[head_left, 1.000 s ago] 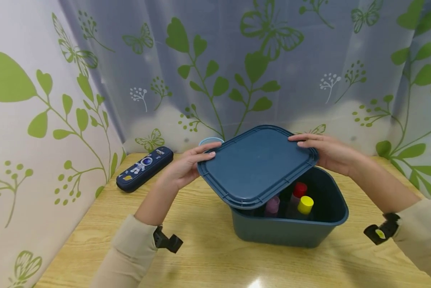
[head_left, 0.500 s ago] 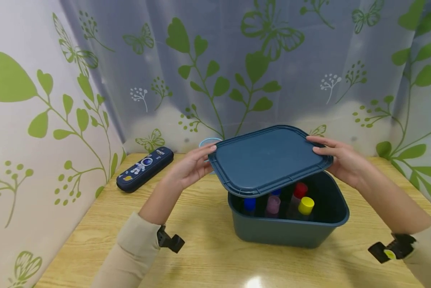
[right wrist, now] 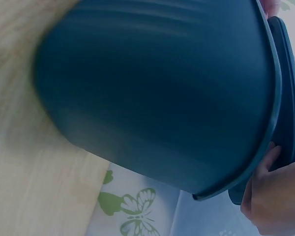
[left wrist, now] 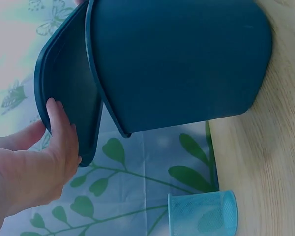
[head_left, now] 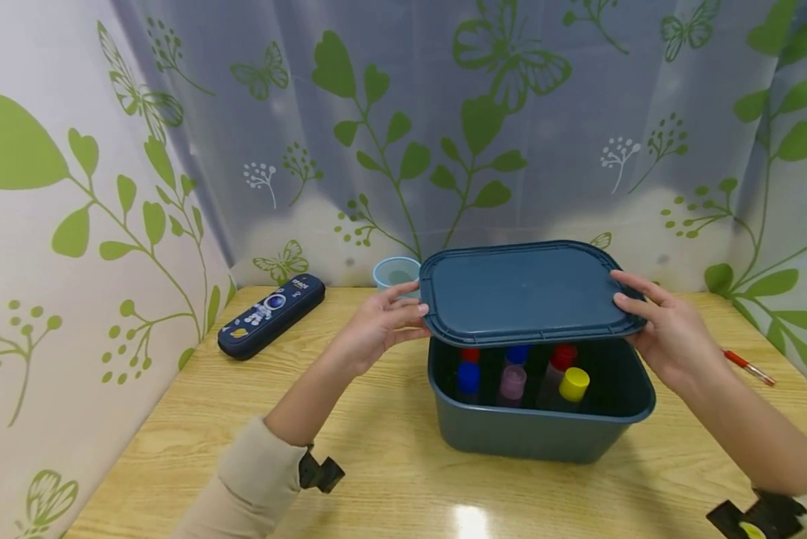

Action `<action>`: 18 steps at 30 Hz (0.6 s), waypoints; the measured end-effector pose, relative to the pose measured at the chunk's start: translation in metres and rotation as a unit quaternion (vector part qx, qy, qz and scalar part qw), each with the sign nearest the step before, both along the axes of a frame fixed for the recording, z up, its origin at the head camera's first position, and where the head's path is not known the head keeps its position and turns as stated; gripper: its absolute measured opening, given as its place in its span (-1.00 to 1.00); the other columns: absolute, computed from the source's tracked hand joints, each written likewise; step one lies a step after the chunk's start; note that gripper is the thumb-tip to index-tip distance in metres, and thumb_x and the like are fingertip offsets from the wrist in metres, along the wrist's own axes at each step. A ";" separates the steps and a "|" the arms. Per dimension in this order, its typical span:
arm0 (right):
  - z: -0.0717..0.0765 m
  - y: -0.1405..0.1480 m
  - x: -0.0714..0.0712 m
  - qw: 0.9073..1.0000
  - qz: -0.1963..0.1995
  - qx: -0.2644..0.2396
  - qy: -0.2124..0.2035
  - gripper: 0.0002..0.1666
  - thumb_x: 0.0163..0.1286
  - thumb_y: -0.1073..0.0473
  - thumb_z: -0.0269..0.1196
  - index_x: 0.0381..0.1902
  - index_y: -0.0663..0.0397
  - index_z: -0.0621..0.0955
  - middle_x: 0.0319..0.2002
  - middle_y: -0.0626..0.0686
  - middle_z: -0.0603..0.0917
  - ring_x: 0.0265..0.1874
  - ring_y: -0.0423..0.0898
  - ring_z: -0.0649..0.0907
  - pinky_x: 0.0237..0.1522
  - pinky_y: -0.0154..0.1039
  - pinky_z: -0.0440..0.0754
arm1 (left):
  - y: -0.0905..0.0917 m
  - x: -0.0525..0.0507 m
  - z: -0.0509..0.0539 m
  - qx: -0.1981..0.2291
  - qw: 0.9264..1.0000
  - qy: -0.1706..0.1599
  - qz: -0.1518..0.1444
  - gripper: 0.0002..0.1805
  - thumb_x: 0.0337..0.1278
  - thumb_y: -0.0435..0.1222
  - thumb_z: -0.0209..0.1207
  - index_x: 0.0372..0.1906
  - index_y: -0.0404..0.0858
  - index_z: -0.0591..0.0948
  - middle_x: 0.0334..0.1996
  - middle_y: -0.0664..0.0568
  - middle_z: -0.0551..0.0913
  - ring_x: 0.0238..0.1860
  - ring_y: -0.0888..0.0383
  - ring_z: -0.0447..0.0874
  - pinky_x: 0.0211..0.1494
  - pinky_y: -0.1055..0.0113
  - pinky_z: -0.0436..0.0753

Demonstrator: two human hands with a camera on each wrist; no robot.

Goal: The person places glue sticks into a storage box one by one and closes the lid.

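Observation:
A dark blue lid (head_left: 525, 292) is held tilted above the back part of a dark blue plastic box (head_left: 531, 434). My left hand (head_left: 383, 326) grips the lid's left edge, thumb on one face and fingers on the other, as the left wrist view also shows. At the opposite edge, my right hand (head_left: 669, 329) pinches the rim the same way. Inside the box stand several bottles, among them one with a yellow cap (head_left: 574, 384), one with a blue cap (head_left: 468, 378) and one with a pinkish purple cap (head_left: 513, 382). Their lower parts are hidden.
A light blue mesh cup (head_left: 395, 273) stands behind my left hand. Farther left lies a navy pencil case (head_left: 272, 316) with an astronaut print. A red pen (head_left: 747, 365) lies right of the box on the wooden table (head_left: 376, 464). A patterned curtain (head_left: 390, 150) hangs behind.
Both hands have carried the lid to the right and levelled it from its slant. More caps in the box, the mesh cup and the red pen have come into view.

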State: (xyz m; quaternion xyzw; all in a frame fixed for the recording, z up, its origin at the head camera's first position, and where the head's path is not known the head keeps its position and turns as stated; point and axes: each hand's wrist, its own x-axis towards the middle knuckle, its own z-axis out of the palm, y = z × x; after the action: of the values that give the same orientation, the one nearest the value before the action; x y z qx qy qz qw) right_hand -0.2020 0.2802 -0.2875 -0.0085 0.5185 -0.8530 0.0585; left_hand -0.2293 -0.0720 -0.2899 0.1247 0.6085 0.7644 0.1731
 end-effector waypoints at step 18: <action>-0.014 0.022 0.010 0.986 -0.001 0.157 0.047 -0.58 0.41 0.05 0.05 0.18 -0.11 0.29 -0.35 -0.09 0.57 -0.49 -0.15 0.63 -0.39 -0.34 0.57 | -0.001 -0.009 -0.008 -0.027 1.000 0.012 -0.009 -0.45 0.30 -0.47 -0.04 0.35 -0.37 0.14 0.12 -0.31 0.37 -0.24 0.15 0.60 0.05 0.16 0.49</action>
State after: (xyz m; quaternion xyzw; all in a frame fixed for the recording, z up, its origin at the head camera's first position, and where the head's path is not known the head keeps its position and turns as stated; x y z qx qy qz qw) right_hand -0.1921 0.3019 -0.3012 -0.0390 0.6484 -0.7595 0.0341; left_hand -0.2381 -0.0728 -0.2977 0.1348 0.6295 0.7448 0.1758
